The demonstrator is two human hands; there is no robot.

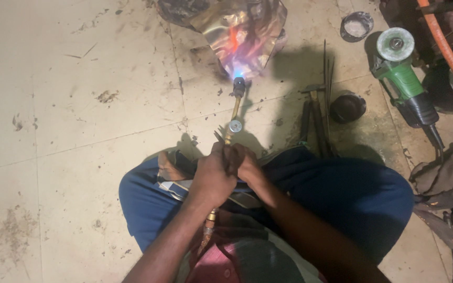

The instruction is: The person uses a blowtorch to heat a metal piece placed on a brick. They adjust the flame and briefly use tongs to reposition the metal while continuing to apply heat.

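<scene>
- Stained floor tiles [79, 105] underlie it all; torch [234, 112] at centre, flame on metal sheet [239, 31] at twelve o'clock.
- Left hand [212, 175] and right hand [245, 162] — fingers closed round the torch; steadiness looks key.
- Angle grinder [405, 78] at two o'clock — well apart.

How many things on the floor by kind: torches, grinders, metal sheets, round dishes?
Gas torch, lit, gripped by left hand and right hand: 1
Green angle grinder: 1
Shiny metal sheet: 1
Round dishes, grey and black: 2
Total: 5

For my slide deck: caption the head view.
Both hands grip a lit gas torch, its blue flame on a shiny metal sheet on the floor.
</scene>
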